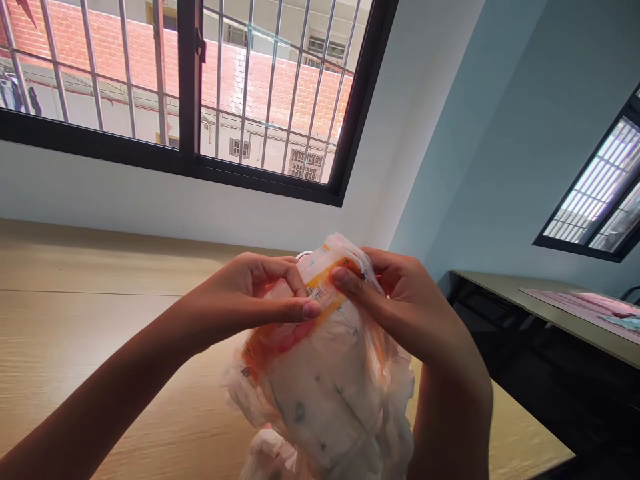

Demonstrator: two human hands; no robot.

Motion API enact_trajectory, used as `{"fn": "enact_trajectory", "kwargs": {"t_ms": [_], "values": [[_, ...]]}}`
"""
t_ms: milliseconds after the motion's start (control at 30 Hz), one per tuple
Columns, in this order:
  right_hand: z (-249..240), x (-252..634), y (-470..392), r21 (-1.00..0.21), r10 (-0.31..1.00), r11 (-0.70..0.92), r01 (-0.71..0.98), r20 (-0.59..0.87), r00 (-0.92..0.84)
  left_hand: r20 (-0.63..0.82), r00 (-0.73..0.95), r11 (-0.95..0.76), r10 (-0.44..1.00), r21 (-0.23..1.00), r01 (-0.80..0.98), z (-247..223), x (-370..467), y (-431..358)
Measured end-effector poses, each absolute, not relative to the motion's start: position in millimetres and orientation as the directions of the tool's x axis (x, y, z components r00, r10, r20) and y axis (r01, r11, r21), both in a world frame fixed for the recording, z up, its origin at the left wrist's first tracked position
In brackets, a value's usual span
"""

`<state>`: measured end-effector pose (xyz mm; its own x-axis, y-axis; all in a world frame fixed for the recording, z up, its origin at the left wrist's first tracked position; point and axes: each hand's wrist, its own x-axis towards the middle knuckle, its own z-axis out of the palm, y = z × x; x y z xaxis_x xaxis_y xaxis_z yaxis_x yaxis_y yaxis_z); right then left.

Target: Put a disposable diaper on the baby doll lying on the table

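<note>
"Left hand (260, 293) first: how does it stand in the head view?"

"Nearly closed, as I see it from here. Thumb and bent forefinger come together on the printed front of a crumpled translucent plastic bag (325, 373), just below mid-frame. Its other fingers are mostly hidden from me."

"And the right hand (407, 303)?"

"Curled around the bag's upper right edge, thumb pressed on the front by the orange band (277, 340), fingers behind the film where I can't follow them. Both hands have hold of the bag, and it spreads down to the bottom centre of the frame."

"Does it rest on the wooden tabletop (60, 373)?"

"I can't tell. The frame cuts it off, and a pale crumpled fold (270, 450) shows there; whether it belongs to the same bag, I couldn't say."

"Which step would you call this?"

"Working the film near the bag's upper end, I'd judge. With the two thumbs so near each other, I read it as fingertip work."

"What does the next move call for?"

"A firm pinch on each side and an even, gentle pull, in my view; film that thin could slip or tear."

"Surroundings?"

"Barred window (189, 100) at upper left, second table (493, 290) well apart at right."
</note>
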<state>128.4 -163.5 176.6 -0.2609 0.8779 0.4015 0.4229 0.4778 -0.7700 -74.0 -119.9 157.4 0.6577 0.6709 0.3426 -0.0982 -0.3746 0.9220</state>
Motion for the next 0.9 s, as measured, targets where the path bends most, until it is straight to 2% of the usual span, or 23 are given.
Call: {"fn": "enact_trajectory", "kwargs": {"t_ms": [167,333,600,900], "values": [[175,129,-162,-0.769,0.873,0.487,0.414,0.412,-0.260,0.397,0.660,-0.421,0.638,0.897,-0.132,155,-76,-116],[172,125,-160,-0.764,0.862,0.504,0.403,0.417,-0.289,0.370,0.640,-0.388,0.674,0.914,-0.119,151,-77,-117],[171,120,-164,-0.688,0.853,0.522,0.503,0.411,-0.323,0.401,0.583,-0.415,0.706,0.902,-0.117,152,-79,-120],[176,140,-165,-0.801,0.870,0.488,0.347,0.412,-0.272,0.254,0.698,-0.356,0.669,0.934,0.001,150,-80,-115]]}}
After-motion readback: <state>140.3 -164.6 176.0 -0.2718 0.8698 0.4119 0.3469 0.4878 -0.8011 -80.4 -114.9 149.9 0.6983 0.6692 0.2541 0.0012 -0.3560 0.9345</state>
